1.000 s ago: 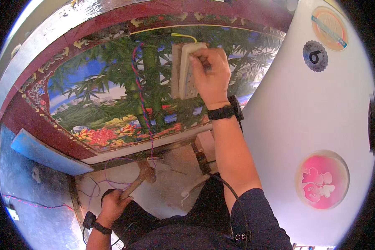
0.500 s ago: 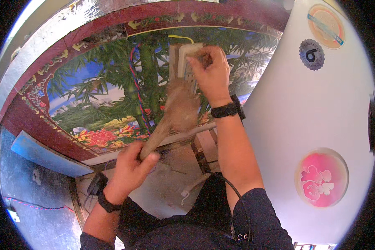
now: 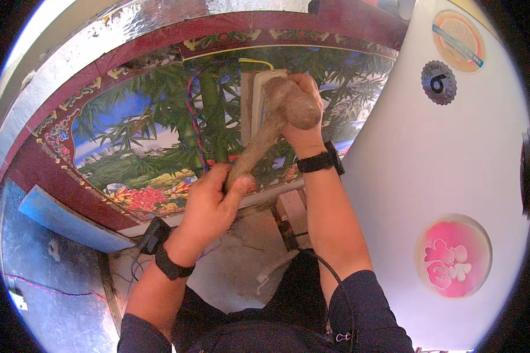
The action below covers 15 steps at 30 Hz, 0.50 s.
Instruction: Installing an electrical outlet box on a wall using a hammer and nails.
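Note:
My left hand (image 3: 212,203) is wrapped round the handle of a rough brown wooden mallet (image 3: 303,112). The mallet's head lies in front of my right hand (image 3: 306,138) and covers most of its fingers. A pale socket strip (image 3: 257,109) stands upright on a wooden backing board (image 3: 246,120) against the painted panel. My right hand is at the strip's upper right side, its fingers curled; what they pinch is hidden. A yellow wire (image 3: 256,61) runs to the strip's top.
Behind is a panel painted with bamboo (image 3: 153,123), framed in dark red. A twisted red and blue wire (image 3: 192,115) hangs on it. To the right bulges a white appliance (image 3: 388,194) with stickers. A blue board (image 3: 70,220) leans at lower left.
The mallet has swung up and right, from in front of the strip's lower part to in front of my right hand. My left hand has risen with it; my right hand stays near the strip's top.

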Each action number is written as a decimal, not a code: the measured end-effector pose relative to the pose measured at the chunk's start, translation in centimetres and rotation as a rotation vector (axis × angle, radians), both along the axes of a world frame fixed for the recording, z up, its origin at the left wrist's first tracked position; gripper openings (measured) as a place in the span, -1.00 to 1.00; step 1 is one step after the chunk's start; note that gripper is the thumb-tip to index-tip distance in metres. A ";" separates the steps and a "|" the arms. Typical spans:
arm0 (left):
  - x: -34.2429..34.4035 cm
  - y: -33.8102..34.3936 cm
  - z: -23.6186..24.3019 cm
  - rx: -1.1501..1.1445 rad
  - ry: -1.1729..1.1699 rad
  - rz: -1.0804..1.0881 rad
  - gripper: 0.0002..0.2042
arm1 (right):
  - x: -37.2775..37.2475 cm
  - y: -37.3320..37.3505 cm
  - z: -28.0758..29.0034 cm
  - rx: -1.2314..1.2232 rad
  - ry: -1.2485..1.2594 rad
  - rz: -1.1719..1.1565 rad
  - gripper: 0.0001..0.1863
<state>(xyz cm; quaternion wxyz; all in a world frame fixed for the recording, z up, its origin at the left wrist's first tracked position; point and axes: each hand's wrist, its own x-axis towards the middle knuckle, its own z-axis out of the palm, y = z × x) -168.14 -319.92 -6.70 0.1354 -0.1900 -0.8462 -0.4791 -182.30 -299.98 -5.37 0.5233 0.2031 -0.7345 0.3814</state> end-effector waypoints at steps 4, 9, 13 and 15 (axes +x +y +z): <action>-0.1 -0.1 -0.5 -0.026 0.063 -0.005 -0.65 | -0.1 0.4 -0.2 -0.010 0.021 -0.028 -0.59; -0.3 -0.1 -1.0 0.040 0.023 -0.001 -0.65 | 0.2 0.1 0.0 -0.022 -0.033 -0.012 -0.55; -0.6 -0.4 -0.9 -0.073 0.059 0.079 -0.62 | 0.3 0.1 0.0 -0.050 -0.032 0.007 -0.54; -0.8 -0.5 -1.1 -0.066 0.028 0.062 -0.65 | 0.7 -0.3 0.2 -0.060 -0.037 0.000 -0.53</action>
